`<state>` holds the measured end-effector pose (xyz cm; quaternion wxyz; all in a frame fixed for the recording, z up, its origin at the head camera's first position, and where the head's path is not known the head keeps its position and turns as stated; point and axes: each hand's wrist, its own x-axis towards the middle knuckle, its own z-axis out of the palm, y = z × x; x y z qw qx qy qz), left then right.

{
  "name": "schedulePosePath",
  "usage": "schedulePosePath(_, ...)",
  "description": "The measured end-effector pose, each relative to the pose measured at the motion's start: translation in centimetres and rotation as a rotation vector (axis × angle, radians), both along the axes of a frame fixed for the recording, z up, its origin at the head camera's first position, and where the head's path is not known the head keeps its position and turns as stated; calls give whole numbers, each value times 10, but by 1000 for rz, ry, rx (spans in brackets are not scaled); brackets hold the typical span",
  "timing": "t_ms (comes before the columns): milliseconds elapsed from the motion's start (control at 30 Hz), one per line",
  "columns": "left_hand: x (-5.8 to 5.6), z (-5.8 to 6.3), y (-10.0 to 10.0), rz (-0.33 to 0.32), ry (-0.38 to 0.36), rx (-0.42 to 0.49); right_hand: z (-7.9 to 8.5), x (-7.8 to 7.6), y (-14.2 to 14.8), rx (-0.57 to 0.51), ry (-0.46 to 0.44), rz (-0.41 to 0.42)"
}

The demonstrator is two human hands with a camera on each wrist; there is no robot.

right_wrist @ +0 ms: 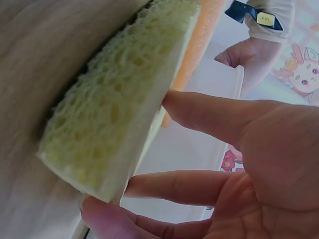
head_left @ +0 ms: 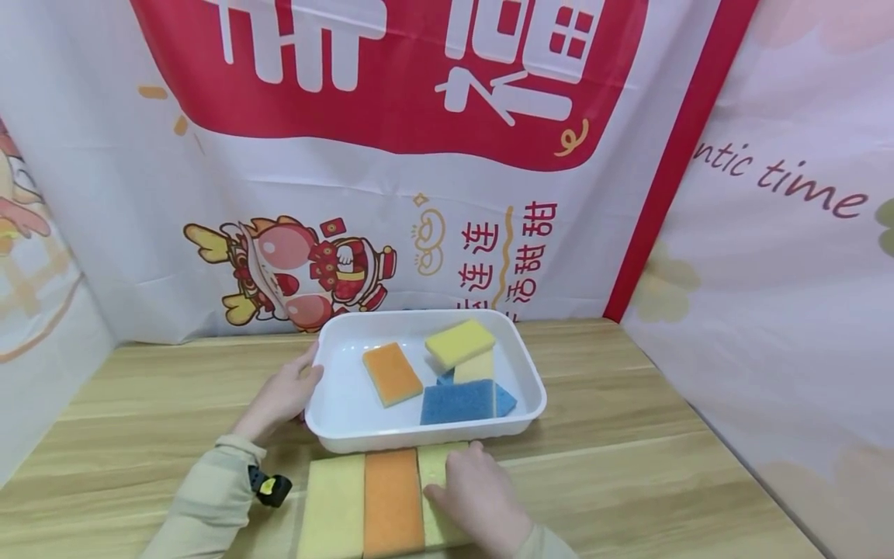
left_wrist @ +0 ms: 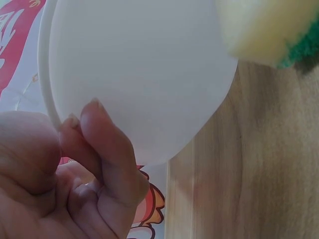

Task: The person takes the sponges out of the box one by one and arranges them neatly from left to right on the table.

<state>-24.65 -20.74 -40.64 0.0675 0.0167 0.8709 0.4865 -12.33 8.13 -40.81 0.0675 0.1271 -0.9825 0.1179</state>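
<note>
Resting on the wooden table [head_left: 628, 450], the white tray [head_left: 349, 404] is being held at its left end by the left hand [head_left: 282, 396]. Its rim is being pinched between thumb and curled fingers, the fingertips being pressed against the outer wall.

On the person's side of the tray, three sponges are lying in a row, side by side: the left yellow sponge [head_left: 334, 508], the middle orange sponge [head_left: 393, 503] and the right yellow sponge [head_left: 440, 528]. The last is being touched by the right hand [head_left: 485, 493], the thumb and fingertips being spread along its edge and one finger being bent at its corner. Whether it is being pinched or merely pressed cannot be told.

Inside the tray, an orange sponge [head_left: 393, 374] is lying flat, well apart from the right hand. To its right, a tilted yellow sponge [head_left: 461, 342] is being propped above a paler piece [head_left: 476, 369], and a blue sponge [head_left: 457, 401] is lying near the front wall, with more blue being partly covered beneath it.

A dark band [head_left: 268, 487] is being worn at the left wrist over a pale sleeve [head_left: 209, 497]. Behind the tray, a printed cloth [head_left: 419, 175] is hanging.
</note>
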Motion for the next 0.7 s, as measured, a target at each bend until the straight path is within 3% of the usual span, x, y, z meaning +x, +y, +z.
schedulePosePath(700, 1, 0, 2, -11, 11, -18, -1, -2, 2, 64, 38, 68)
